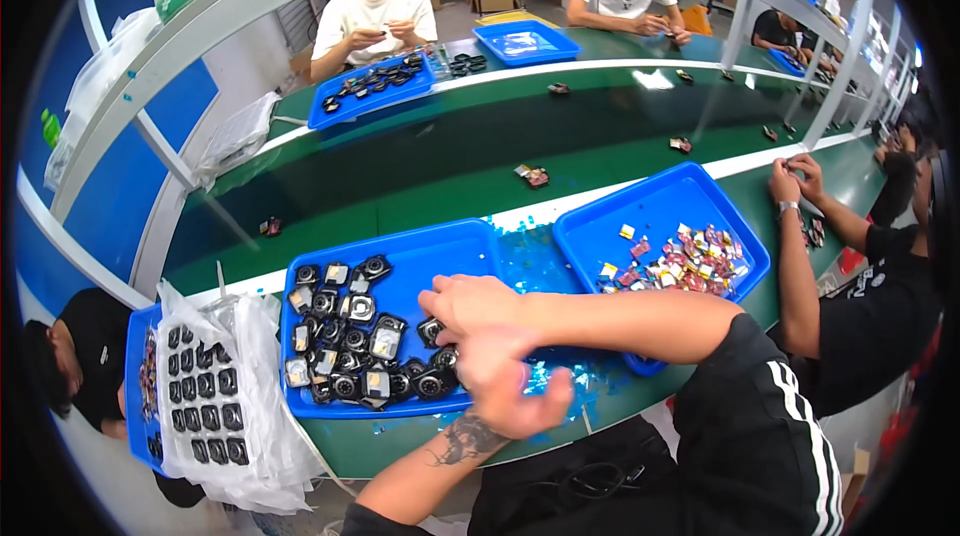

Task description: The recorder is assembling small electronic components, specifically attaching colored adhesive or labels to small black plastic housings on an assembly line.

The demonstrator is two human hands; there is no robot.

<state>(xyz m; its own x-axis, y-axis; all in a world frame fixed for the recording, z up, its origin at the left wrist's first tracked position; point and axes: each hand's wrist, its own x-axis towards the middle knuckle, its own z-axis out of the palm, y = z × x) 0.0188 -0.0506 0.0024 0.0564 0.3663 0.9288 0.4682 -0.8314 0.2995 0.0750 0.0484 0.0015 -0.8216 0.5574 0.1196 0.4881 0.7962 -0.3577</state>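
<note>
My right hand [470, 306] reaches over the right side of a blue tray [465, 241]. Its fingers are bent down on a small black round-faced housing [430, 332]. Close below it, overlapping in view, is my left hand [508, 394]; its thumb sticks out to the right, while the other fingers are mostly hidden and blurred. More black housings [355, 339] fill the tray's left and middle, some with a whitish square piece on top. Another black housing [433, 382] lies just below the fingers.
Right of my hands, a second blue tray [590, 226] holds small red, yellow and white pieces [690, 261]. At left, black parts sit in rows on a plastic-wrapped stack [205, 391]. Beyond runs a green belt [400, 186] with scattered pieces. Co-workers sit across and at right.
</note>
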